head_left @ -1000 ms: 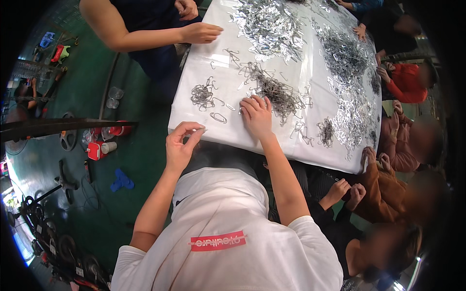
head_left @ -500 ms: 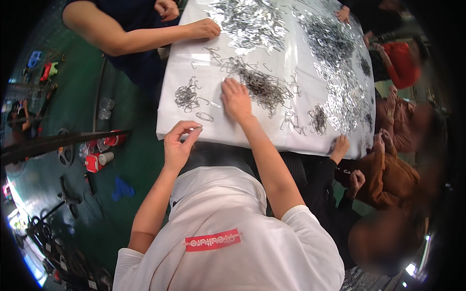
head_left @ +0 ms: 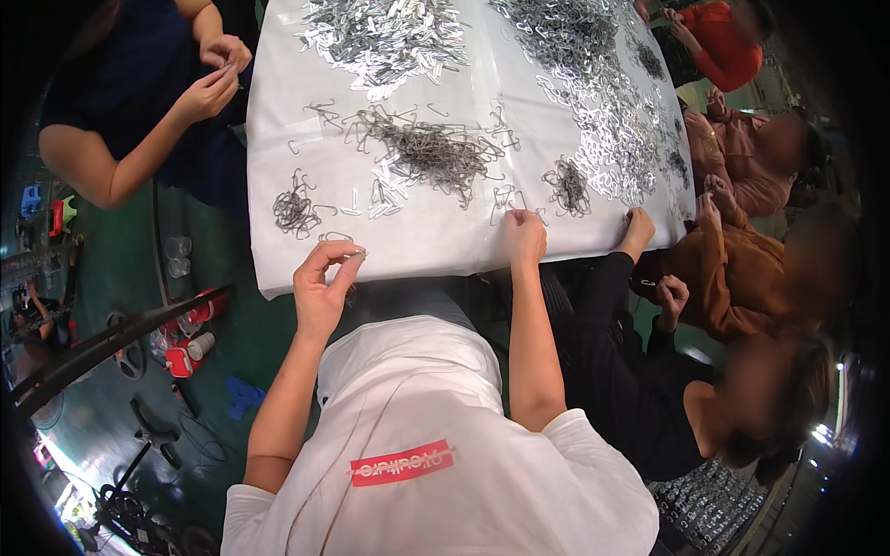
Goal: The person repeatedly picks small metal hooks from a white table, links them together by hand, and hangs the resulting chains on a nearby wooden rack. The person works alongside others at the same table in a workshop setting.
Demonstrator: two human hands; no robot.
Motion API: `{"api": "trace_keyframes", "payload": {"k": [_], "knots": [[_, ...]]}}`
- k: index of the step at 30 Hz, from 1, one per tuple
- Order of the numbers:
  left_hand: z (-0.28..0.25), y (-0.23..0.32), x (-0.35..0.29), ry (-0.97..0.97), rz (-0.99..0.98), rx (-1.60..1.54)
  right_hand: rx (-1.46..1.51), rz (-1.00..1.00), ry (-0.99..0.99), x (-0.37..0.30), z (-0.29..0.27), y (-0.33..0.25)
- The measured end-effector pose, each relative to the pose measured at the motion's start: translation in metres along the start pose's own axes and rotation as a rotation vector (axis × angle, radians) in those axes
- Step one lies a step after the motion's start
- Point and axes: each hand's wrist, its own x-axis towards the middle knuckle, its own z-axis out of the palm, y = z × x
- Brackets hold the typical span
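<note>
My left hand [head_left: 320,283] is raised at the table's near edge, thumb and forefinger pinched on a small metal clip [head_left: 360,252]. My right hand [head_left: 526,238] is at the near edge further right, fingertips drawn together at a few loose bent wire hooks [head_left: 505,197]; it seems to pinch one, mostly hidden. Between and beyond my hands lies a tangled pile of dark wire hooks [head_left: 436,157]. Several bright flat metal clips [head_left: 387,190] are scattered at its left side. A smaller heap of wire hooks [head_left: 295,211] sits near my left hand.
A large heap of shiny clips [head_left: 385,42] covers the far part of the white-covered table [head_left: 278,130]. More clips [head_left: 621,148] and a small wire heap [head_left: 567,185] lie to the right. A co-worker's hands [head_left: 218,69] meet at the upper left; another's hand [head_left: 638,227] rests beside my right.
My right hand has lifted off the wire pile's left side and moved right to the loose hooks, uncovering flat clips. The far-left co-worker's hand has left the shiny heap. The view has shifted.
</note>
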Motion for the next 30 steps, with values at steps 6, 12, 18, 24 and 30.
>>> {"api": "trace_keyframes", "payload": {"k": [6,12,18,24,30], "knots": [[0.027,-0.004,0.013,-0.032,0.037,0.047,-0.253,-0.401,0.003,0.001,0.03,-0.003],[0.046,-0.005,0.008,-0.043,0.027,0.06,0.958,-0.022,-0.812,-0.013,-0.001,-0.009],[0.049,0.005,-0.005,-0.114,0.074,0.171,1.229,-0.143,-0.779,-0.099,-0.049,-0.052],[0.044,0.012,-0.027,-0.161,0.12,0.204,1.241,-0.164,-0.589,-0.151,-0.05,-0.054],[0.043,0.016,-0.047,-0.126,0.132,0.229,1.202,-0.248,-0.381,-0.175,-0.033,-0.045]]}}
